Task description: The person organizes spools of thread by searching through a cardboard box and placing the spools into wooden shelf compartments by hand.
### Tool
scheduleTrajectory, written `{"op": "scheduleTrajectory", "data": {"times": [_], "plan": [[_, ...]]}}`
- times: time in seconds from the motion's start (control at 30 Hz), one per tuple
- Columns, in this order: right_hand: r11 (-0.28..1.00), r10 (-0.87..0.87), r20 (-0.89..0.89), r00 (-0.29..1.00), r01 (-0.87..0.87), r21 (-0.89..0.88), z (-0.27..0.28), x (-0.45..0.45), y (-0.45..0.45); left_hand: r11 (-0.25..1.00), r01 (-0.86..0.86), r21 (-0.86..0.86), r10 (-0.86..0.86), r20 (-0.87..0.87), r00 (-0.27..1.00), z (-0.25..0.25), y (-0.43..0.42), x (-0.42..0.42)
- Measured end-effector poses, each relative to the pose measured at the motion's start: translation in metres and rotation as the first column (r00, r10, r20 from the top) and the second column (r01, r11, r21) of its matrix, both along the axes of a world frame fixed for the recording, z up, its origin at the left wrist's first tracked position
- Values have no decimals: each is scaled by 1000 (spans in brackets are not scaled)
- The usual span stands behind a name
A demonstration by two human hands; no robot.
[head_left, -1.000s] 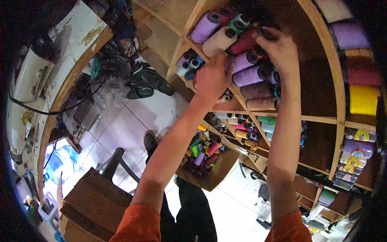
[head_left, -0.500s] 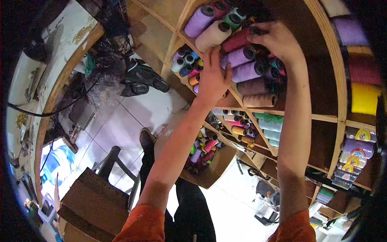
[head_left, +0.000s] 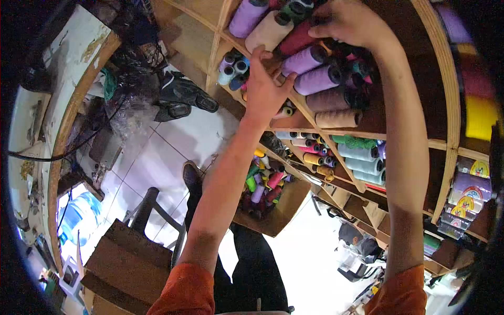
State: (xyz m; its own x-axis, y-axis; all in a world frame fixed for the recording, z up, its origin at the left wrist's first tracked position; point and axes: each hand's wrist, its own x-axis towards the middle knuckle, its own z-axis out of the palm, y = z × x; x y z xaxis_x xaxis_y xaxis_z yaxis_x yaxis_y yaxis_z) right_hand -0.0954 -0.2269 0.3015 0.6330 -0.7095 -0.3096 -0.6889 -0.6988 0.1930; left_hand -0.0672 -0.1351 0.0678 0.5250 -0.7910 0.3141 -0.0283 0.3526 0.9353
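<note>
Head view. Right hand (head_left: 349, 23): fingers curled at the dark end of the maroon cone (head_left: 294, 40), far side of the shelf (head_left: 453, 118); whether clamped, cannot tell. Left hand (head_left: 264, 89): thumb and fingers apart, by the divider (head_left: 304, 112), left of the lilac cones (head_left: 318, 79); fingertips partly hidden.

Risk: cones lie on their sides, closely piled; a tug on one could set neighbours rolling, out towards the carton (head_left: 290, 205) or floor (head_left: 202, 134). Likely cause: round bodies, little bracing. Loose thread might snag under brushing fingers.

Materials: cones tapered, tightly wound, dark-ended; cream cone (head_left: 269, 32), smooth; tan cone (head_left: 337, 119), finely ridged. Shelf and divider pale-edged wood; carton brown, holding small spools (head_left: 257, 193); floor glossy tile.
</note>
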Motion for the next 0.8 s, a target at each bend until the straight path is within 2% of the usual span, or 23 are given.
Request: {"op": "scheduleTrajectory", "data": {"times": [0.03, 0.07, 0.13, 0.17, 0.23, 0.27, 0.33, 0.43, 0.47, 0.53, 0.57, 0.63, 0.73, 0.8], "plan": [[999, 8, -18, 1000, -7, 44, 2, 2, 1, 1000, 1, 8, -1, 18, 1000, 1, 1, 2], [992, 115, 47, 992, -117, 51, -3, -2, -3, 1000, 3, 15, -3, 38, 999, 2, 2, 4], [942, 321, 175, 931, -333, 40, -14, -8, -11, 995, -76, 58, 64, 188, 980, 3, 2, 7], [953, 296, 134, 946, -301, 18, -17, -12, -15, 990, -117, 72, 95, 260, 961, 4, 1, 7], [969, 247, 52, 968, -245, -37, -14, -9, -7, 997, -44, 68, 37, 98, 994, 1, 0, 4], [979, 202, 51, 978, -202, -2, -11, -7, -3, 998, -10, 65, 9, 17, 1000, -1, 0, 3], [992, 108, 48, 993, -111, 65, 0, -1, 4, 997, -41, 61, 36, 70, 997, 0, 0, 5], [989, -112, -167, 980, 126, 76, 2, 15, 9, 996, -62, 63, 54, 112, 992, 0, 2, 5], [998, -54, -157, 986, 60, 30, -2, 12, 5, 996, -65, 60, 57, 122, 991, -1, 2, 5], [995, 64, -146, 987, -74, -66, -9, 7, -1, 982, -145, 119, 108, 270, 957, 3, 4, 8], [997, 55, -147, 988, -61, -36, -10, 4, -5, 972, -188, 144, 129, 342, 931, 6, 6, 9], [999, 41, -152, 988, -37, 25, -5, 9, 1, 974, -185, 128, 132, 340, 931, 7, 6, 8], [992, 122, 33, 992, -122, 10, -6, -1, 6, 977, -161, 143, 117, 272, 955, 5, 4, 9], [967, 248, 121, 961, -252, 25, -12, -10, -1, 982, -119, 150, 88, 194, 977, 3, 0, 8]]}}
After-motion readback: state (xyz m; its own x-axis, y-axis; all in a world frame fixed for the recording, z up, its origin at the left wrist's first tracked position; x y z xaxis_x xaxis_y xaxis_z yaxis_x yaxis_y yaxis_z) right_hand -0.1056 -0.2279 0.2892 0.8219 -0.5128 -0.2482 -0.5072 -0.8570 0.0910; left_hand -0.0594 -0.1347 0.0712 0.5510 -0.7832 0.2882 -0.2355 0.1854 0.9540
